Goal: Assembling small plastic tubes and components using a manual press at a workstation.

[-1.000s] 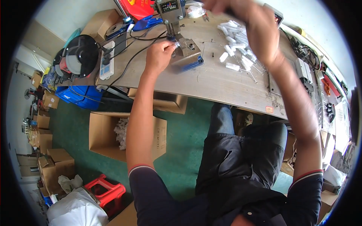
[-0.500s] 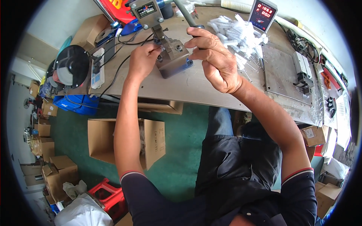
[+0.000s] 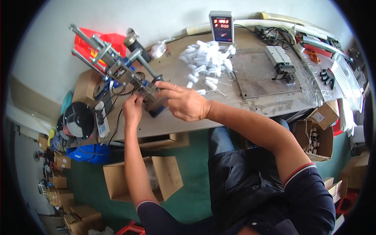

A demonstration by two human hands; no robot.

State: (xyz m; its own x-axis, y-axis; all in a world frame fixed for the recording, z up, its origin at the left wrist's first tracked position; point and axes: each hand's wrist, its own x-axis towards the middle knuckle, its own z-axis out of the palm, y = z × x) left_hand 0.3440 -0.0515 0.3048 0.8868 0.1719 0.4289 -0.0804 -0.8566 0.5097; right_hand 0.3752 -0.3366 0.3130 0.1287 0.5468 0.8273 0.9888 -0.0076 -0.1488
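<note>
a: what is the person wearing?
b: a dark navy short-sleeved shirt (image 3: pixel 250 196). both sleeves end above the elbow, so the forearms are bare down to the left hand (image 3: pixel 133 109) and the right hand (image 3: pixel 184 103).
a: any trim on it?
b: yes, the right sleeve cuff (image 3: pixel 299 172) has a thin red band with a white line beside it, and the left sleeve cuff (image 3: pixel 150 202) shows a pale edge. the cloth is creased across the chest.
a: gloves, rings, a watch?
b: i see none; the hands are bare.
</note>
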